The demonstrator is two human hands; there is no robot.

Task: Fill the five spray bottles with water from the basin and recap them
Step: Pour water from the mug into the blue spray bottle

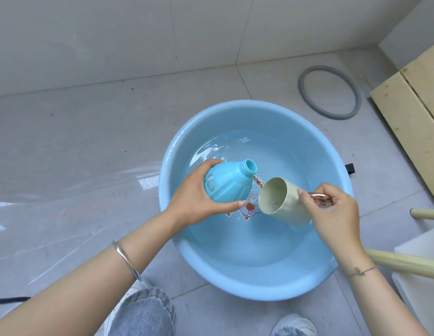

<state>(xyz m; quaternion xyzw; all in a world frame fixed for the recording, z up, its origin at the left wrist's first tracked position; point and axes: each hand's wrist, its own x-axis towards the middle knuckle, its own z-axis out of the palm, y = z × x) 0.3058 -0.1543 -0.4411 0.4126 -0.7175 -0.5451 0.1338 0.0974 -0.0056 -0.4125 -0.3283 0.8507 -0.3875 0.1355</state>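
- Bottle [225, 183], blue and uncapped, hangs tilted over the basin's left side; the left hand [196, 195] curls its fingers round the fat lower body.
- Cup [281, 202] tips just beside the neck, not above it (little water shows inside); the right hand [332, 209] pinches its copper handle [319, 196].
- Better: straighten the bottle, bring the cup's lip over the mouth, pour thinly, let spills fall into the basin [235, 289].

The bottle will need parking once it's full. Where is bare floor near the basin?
Widest free patch: the floor left of the basin, up to the wall. A smaller one lies between basin and grey ring. Crowded: right of the basin, with wooden boards and a pole; shoes on the near side.
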